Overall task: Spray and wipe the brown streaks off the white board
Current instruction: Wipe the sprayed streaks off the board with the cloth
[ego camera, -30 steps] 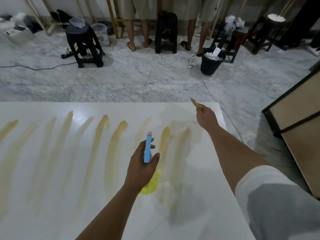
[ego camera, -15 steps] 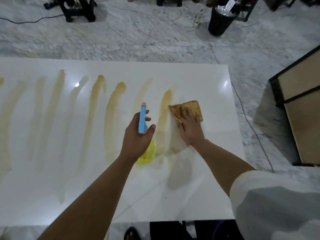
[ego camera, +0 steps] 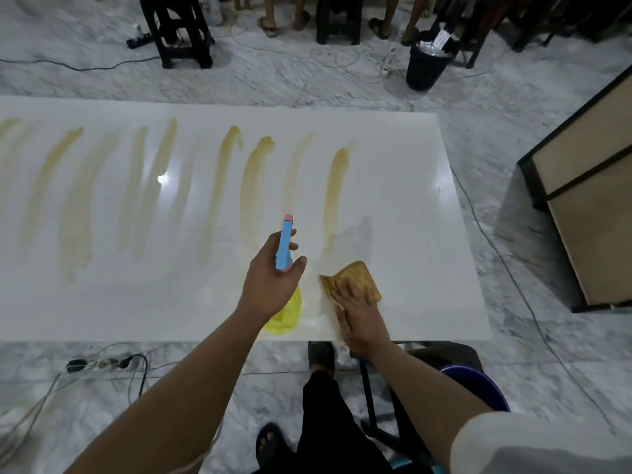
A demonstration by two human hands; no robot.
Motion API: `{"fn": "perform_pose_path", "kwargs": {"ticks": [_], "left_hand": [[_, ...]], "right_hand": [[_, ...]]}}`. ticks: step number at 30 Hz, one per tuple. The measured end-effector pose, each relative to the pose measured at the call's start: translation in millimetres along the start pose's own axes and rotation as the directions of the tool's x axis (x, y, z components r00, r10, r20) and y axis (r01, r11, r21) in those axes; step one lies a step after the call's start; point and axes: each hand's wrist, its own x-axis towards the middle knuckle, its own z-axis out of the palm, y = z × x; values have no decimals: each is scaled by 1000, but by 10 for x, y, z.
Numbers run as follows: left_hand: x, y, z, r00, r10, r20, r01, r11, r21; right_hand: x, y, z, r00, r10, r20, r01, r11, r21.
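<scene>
A long white board (ego camera: 410, 206) lies flat in front of me, marked with several brown streaks (ego camera: 253, 186) running front to back. My left hand (ego camera: 270, 278) grips a spray bottle (ego camera: 285, 244) with a blue head and yellow body, held above the board's near edge. My right hand (ego camera: 359, 319) presses flat on a stained brown cloth (ego camera: 355, 275) near the board's front edge, right of the bottle. The strip of board to the right of the last streak (ego camera: 337, 189) looks white.
A wooden cabinet (ego camera: 588, 200) stands to the right. A black bin (ego camera: 427, 63), dark stools (ego camera: 178, 32) and people's legs stand beyond the board. Cables and a power strip (ego camera: 102, 362) lie on the marble floor, and a purple bucket (ego camera: 478, 384) sits under the board.
My right hand has dragged the cloth from the board's far edge down to its near edge, and the streak under it has gone. The left hand kept holding the bottle.
</scene>
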Motion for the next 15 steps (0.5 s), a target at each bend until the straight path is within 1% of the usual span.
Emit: {"fn": "perform_pose_path", "kwargs": {"ticks": [3,5,6,7,9,10,11,13,14,15], "left_hand": [[-403,-22,-166,1000,28,6,-28,1000,-6],[-547,-40,-226,1000,29,9,-29,999,-14],[-694,12,-291,999,45,8,-45,999,-28],[-766,17,-321,998,55,5,-55,998,-39],[-930,56,-386,997,72,-4,-72,996,-61],[-1018,88,-421,997,78,-3,-78,994,-72],[-1074,107,-438,997,82,-3,-81,994,-78],[-1173,173,-483,993,115,1,-114,989,-90],[-1224,211,-508,992,126,6,-125,988,-93],[-1272,251,-534,991,135,7,-134,987,-94]], "right_hand": [[-540,-284,181,999,-3,43,2,1000,20],[-743,-393,276,991,90,96,-95,994,51],[-872,-487,241,981,164,106,-174,981,83],[-937,-560,212,973,202,114,-214,971,106],[-1129,-749,69,957,245,152,-275,935,224],[-1268,-861,4,950,266,166,-307,896,322],[-1360,-888,14,930,321,180,-368,829,421],[-1518,-997,-104,851,455,263,-500,546,672],[-1544,-1030,-180,803,501,324,-546,399,737],[-1561,-1069,-291,773,513,374,-565,286,774]]}}
